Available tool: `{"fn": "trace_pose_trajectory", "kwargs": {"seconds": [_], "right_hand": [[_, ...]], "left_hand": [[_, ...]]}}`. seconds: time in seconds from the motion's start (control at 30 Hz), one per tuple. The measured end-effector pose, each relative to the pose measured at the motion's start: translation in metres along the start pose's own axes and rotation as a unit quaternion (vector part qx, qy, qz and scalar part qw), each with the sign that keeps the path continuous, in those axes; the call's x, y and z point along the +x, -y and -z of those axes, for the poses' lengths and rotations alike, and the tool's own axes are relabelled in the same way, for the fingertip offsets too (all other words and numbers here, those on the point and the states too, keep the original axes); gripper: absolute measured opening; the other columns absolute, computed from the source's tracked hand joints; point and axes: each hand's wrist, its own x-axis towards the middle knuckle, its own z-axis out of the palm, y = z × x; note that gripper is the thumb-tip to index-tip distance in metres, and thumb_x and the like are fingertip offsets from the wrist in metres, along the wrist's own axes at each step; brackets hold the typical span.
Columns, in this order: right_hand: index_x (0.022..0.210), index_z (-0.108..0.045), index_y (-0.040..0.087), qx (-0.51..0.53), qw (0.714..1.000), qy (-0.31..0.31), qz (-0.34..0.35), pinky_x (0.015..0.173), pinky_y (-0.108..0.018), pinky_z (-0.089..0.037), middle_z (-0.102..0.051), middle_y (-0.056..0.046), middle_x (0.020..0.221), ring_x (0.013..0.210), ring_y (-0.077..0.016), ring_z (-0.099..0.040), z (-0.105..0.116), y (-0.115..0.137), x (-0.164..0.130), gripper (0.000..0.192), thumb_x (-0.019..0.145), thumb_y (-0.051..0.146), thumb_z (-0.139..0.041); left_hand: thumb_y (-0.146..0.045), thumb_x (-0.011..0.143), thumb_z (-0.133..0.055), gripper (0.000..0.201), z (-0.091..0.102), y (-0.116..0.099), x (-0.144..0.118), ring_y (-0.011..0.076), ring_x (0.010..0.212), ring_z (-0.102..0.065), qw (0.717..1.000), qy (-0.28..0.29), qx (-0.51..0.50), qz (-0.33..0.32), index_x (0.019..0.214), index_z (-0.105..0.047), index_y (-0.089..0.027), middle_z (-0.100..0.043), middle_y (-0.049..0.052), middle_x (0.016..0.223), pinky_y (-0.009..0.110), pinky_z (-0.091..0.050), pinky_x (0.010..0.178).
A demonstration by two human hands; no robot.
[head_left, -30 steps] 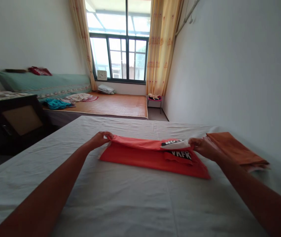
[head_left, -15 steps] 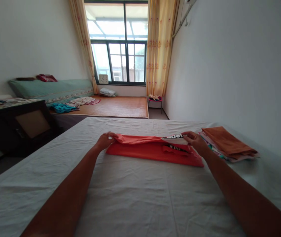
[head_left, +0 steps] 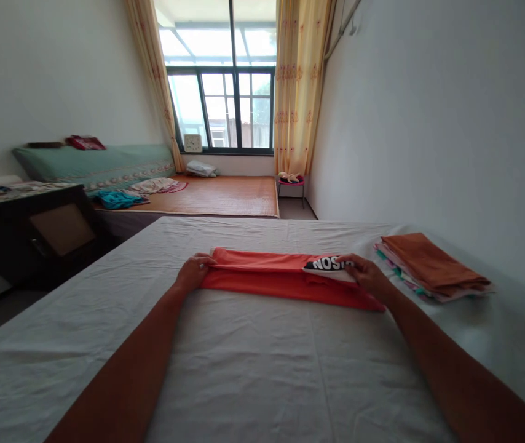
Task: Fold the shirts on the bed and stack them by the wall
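Note:
An orange-red T-shirt (head_left: 257,281), partly folded into a long strip, lies on the white bed sheet (head_left: 253,363). White letters on a black patch show near its right end. My left hand (head_left: 193,272) is closed on the left end of the upper layer. At the other end my right hand (head_left: 367,277) pinches the fabric beside the lettering and covers part of it. Between the hands, the upper layer is folded over along the far side, with a strip of the lower layer showing nearer to me.
Right of the T-shirt sits a stack of folded clothes (head_left: 438,264) with a brown piece on top. Beyond the sheet is a bed with a woven mat (head_left: 225,194). A dark cabinet (head_left: 27,221) stands at left; a white wall (head_left: 428,123) runs along the right.
Both hands have brought the upper layer down towards me, and it lies flatter over the lower one. More of the lettering shows. The view has shifted slightly.

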Motion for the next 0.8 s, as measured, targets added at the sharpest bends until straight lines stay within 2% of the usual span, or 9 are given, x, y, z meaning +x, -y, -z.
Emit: {"fn": "trace_pose_trajectory", "kwargs": {"seconds": [0.07, 0.1, 0.2, 0.27, 0.4, 0.47, 0.57, 0.67, 0.8], "right_hand": [[0.114, -0.064, 0.020, -0.065, 0.997, 0.020, -0.028, 0.072, -0.034, -0.051, -0.068, -0.005, 0.084, 0.075, -0.0210, -0.062, 0.006, -0.005, -0.001, 0.041, 0.081, 0.040, -0.053], [0.114, -0.065, 0.020, -0.104, 0.994, 0.004, -0.026, 0.074, -0.035, -0.051, -0.068, -0.006, 0.086, 0.077, -0.0219, -0.063, 0.008, -0.005, -0.002, 0.041, 0.080, 0.040, -0.054], [0.109, -0.068, 0.020, -0.205, 0.970, -0.117, 0.050, 0.093, -0.040, -0.044, -0.064, -0.010, 0.110, 0.101, -0.0260, -0.058, 0.005, 0.002, -0.002, 0.036, 0.085, 0.039, -0.047], [0.115, -0.065, 0.021, -0.238, 0.956, -0.138, 0.106, 0.103, -0.041, -0.037, -0.060, -0.010, 0.122, 0.115, -0.0258, -0.052, -0.006, 0.013, -0.003, 0.040, 0.091, 0.036, -0.037], [0.133, -0.052, 0.025, -0.269, 0.948, 0.049, 0.164, 0.107, -0.043, -0.032, -0.054, -0.005, 0.135, 0.127, -0.0248, -0.045, -0.034, 0.033, -0.010, 0.046, 0.093, 0.042, -0.037], [0.133, -0.052, 0.028, -0.281, 0.941, 0.102, 0.158, 0.105, -0.043, -0.033, -0.056, -0.005, 0.134, 0.125, -0.0250, -0.046, -0.042, 0.036, -0.013, 0.045, 0.093, 0.045, -0.038], [0.127, -0.058, 0.029, -0.283, 0.945, 0.080, 0.143, 0.105, -0.041, -0.034, -0.061, -0.004, 0.128, 0.123, -0.0227, -0.049, -0.044, 0.035, -0.014, 0.043, 0.097, 0.042, -0.030], [0.132, -0.052, 0.028, -0.286, 0.945, 0.076, 0.143, 0.107, -0.044, -0.031, -0.054, -0.004, 0.136, 0.127, -0.0235, -0.045, -0.046, 0.028, -0.014, 0.044, 0.095, 0.043, -0.035], [0.135, -0.050, 0.024, -0.240, 0.956, 0.082, 0.145, 0.107, -0.044, -0.032, -0.054, -0.007, 0.136, 0.127, -0.0240, -0.046, -0.048, 0.022, -0.011, 0.047, 0.093, 0.042, -0.040]], "left_hand": [[-0.014, 0.067, -0.043, 0.035, 0.002, 0.003, 0.001, 0.0183, 0.104, -0.061, 1.000, 0.025, -0.004, 0.005, 0.081, -0.074, -0.023, -0.069, 0.000, 0.104, 0.029, -0.043, 0.101], [-0.013, 0.067, -0.042, 0.036, 0.003, 0.004, 0.002, 0.0181, 0.104, -0.061, 0.999, 0.032, -0.008, 0.010, 0.080, -0.074, -0.023, -0.069, 0.000, 0.104, 0.028, -0.042, 0.101], [-0.019, 0.074, -0.040, 0.037, 0.004, 0.003, 0.004, 0.0192, 0.106, -0.060, 0.998, 0.011, -0.006, 0.054, 0.090, -0.073, -0.019, -0.069, 0.003, 0.106, 0.028, -0.043, 0.098], [-0.027, 0.082, -0.037, 0.040, 0.003, -0.001, 0.004, 0.0206, 0.103, -0.061, 0.996, -0.008, 0.011, 0.090, 0.105, -0.068, -0.017, -0.069, 0.006, 0.109, 0.029, -0.046, 0.093], [-0.042, 0.084, -0.043, 0.047, -0.004, -0.010, 0.001, 0.0251, 0.109, -0.059, 0.988, 0.004, 0.110, 0.107, 0.118, -0.060, -0.015, -0.065, 0.012, 0.117, 0.032, -0.043, 0.093], [-0.046, 0.080, -0.049, 0.053, -0.005, -0.013, 0.001, 0.0279, 0.113, -0.056, 0.980, 0.019, 0.160, 0.119, 0.120, -0.058, -0.013, -0.062, 0.016, 0.121, 0.033, -0.042, 0.094], [-0.057, 0.076, -0.050, 0.058, 0.000, -0.014, 0.001, 0.0299, 0.106, -0.060, 0.970, 0.051, 0.177, 0.159, 0.115, -0.058, -0.014, -0.064, 0.017, 0.117, 0.033, -0.045, 0.084], [-0.065, 0.071, -0.050, 0.055, 0.008, -0.014, 0.002, 0.0295, 0.096, -0.064, 0.963, 0.085, 0.176, 0.188, 0.097, -0.062, -0.017, -0.069, 0.014, 0.104, 0.030, -0.046, 0.071], [-0.056, 0.072, -0.055, 0.043, 0.011, -0.019, 0.002, 0.0262, 0.086, -0.066, 0.977, 0.096, 0.119, 0.150, 0.089, -0.063, -0.017, -0.071, 0.009, 0.092, 0.027, -0.046, 0.065]]}}
